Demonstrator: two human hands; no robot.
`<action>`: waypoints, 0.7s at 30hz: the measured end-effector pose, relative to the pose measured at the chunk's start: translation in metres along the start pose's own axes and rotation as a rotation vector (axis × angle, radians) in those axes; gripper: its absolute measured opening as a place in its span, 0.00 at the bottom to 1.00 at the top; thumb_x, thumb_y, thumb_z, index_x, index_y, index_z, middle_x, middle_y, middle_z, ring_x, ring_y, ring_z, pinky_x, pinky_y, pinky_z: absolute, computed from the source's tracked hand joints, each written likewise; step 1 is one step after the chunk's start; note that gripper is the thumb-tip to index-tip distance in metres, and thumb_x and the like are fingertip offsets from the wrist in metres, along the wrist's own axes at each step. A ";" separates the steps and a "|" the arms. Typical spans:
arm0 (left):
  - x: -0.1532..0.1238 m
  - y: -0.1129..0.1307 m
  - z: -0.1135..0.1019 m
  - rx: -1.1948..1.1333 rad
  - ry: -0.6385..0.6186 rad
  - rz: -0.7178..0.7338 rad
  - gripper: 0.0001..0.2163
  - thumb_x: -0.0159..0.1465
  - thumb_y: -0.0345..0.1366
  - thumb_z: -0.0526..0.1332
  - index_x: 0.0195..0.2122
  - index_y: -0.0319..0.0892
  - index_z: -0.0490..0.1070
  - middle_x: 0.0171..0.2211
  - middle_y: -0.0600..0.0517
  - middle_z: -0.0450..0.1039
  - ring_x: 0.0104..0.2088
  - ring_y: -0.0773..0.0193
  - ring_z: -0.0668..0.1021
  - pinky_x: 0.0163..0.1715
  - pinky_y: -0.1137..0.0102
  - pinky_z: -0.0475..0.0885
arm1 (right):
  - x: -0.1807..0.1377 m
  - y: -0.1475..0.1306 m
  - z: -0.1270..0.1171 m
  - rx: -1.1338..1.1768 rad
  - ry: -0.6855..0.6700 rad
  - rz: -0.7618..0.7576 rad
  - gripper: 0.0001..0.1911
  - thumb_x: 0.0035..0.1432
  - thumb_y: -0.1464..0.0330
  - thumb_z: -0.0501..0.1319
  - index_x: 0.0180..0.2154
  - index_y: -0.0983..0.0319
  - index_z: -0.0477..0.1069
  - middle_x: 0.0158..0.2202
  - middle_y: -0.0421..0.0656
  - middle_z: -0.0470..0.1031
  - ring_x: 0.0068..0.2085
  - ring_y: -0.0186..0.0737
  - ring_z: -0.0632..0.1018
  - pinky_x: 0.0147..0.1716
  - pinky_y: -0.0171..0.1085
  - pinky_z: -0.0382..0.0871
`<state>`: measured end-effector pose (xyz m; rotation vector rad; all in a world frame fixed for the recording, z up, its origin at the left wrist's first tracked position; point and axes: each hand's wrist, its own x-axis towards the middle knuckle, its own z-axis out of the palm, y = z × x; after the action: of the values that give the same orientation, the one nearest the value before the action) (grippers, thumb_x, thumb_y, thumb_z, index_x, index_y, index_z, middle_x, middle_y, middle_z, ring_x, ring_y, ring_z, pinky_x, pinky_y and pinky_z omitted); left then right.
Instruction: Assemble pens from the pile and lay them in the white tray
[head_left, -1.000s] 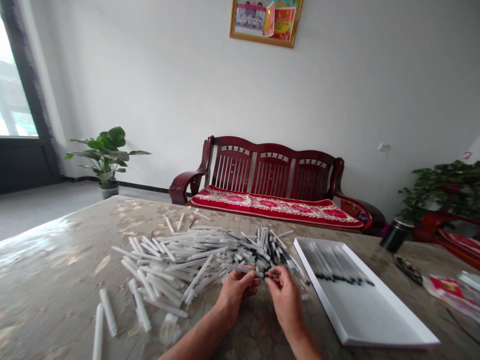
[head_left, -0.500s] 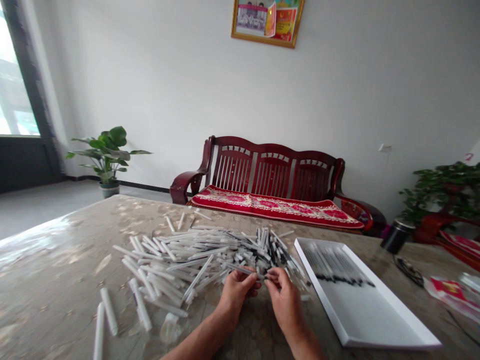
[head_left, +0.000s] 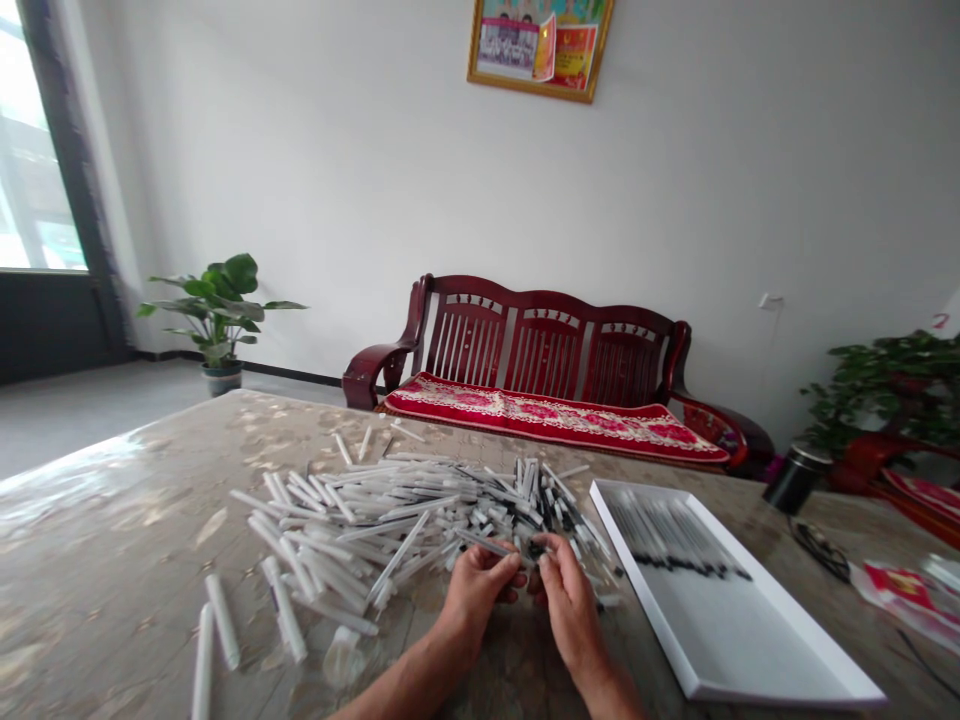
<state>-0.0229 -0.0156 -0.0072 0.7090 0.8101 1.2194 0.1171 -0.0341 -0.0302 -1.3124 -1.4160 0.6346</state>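
Observation:
My left hand point(head_left: 480, 590) is closed round a slim pen point(head_left: 480, 541), whose pale barrel sticks out up and to the left over the heap. Close beside it, my right hand point(head_left: 566, 590) pinches a small dark piece point(head_left: 537, 549) that looks like a pen cap; the fingers partly hide it. A narrow gap shows between the two hands. Just beyond them spreads a loose heap of white, translucent pens point(head_left: 360, 500), with black-capped ones point(head_left: 536, 490) mostly at its right side. To the right lies a shallow white tray point(head_left: 765, 640) holding a row of pens point(head_left: 667, 530), dark ends toward me.
Several stray white pens point(head_left: 221, 620) lie on the patterned tabletop point(head_left: 135, 540) at left. A black cylinder point(head_left: 796, 478), a dark cable point(head_left: 821, 548) and a red-and-white packet point(head_left: 900, 590) are right of the tray. Behind the table stands a wooden bench point(head_left: 540, 340).
My hands have drawn slightly apart, and the dark piece now shows in my right fingers, separate from the pen in my left. The view has shifted a little.

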 end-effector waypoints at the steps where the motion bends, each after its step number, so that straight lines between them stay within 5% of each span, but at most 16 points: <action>1: 0.000 0.001 -0.001 -0.001 0.010 -0.007 0.23 0.35 0.46 0.77 0.27 0.39 0.72 0.18 0.56 0.75 0.20 0.68 0.75 0.19 0.75 0.65 | -0.001 -0.001 -0.001 0.000 -0.012 -0.008 0.21 0.64 0.54 0.51 0.51 0.60 0.67 0.30 0.40 0.75 0.28 0.39 0.75 0.27 0.34 0.69; 5: 0.000 0.003 -0.001 0.009 0.022 -0.027 0.22 0.35 0.45 0.77 0.26 0.40 0.72 0.19 0.57 0.75 0.20 0.68 0.76 0.19 0.75 0.65 | -0.002 -0.005 -0.003 -0.026 -0.023 -0.116 0.19 0.63 0.58 0.55 0.52 0.58 0.67 0.34 0.40 0.74 0.34 0.39 0.76 0.36 0.34 0.70; 11: -0.001 0.000 0.001 0.034 -0.009 -0.012 0.21 0.35 0.45 0.77 0.26 0.39 0.73 0.18 0.57 0.74 0.20 0.67 0.75 0.19 0.75 0.64 | -0.001 0.001 -0.001 -0.028 -0.017 -0.035 0.20 0.65 0.56 0.50 0.51 0.59 0.69 0.26 0.38 0.72 0.27 0.39 0.74 0.27 0.34 0.68; 15: 0.000 0.002 -0.001 0.014 0.028 -0.017 0.22 0.36 0.45 0.77 0.27 0.40 0.72 0.20 0.56 0.76 0.20 0.68 0.75 0.19 0.75 0.64 | -0.001 -0.004 -0.004 -0.026 -0.011 -0.062 0.21 0.65 0.55 0.52 0.54 0.58 0.66 0.32 0.39 0.75 0.31 0.39 0.76 0.32 0.34 0.70; 21: 0.000 0.002 0.000 0.024 0.025 -0.031 0.21 0.36 0.44 0.77 0.27 0.40 0.71 0.19 0.57 0.74 0.20 0.67 0.75 0.19 0.75 0.64 | 0.003 -0.007 -0.007 -0.183 -0.009 -0.113 0.17 0.63 0.54 0.52 0.32 0.58 0.69 0.27 0.40 0.73 0.30 0.39 0.74 0.30 0.34 0.67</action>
<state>-0.0243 -0.0149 -0.0054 0.6994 0.8550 1.1943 0.1210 -0.0348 -0.0207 -1.3606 -1.5729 0.4442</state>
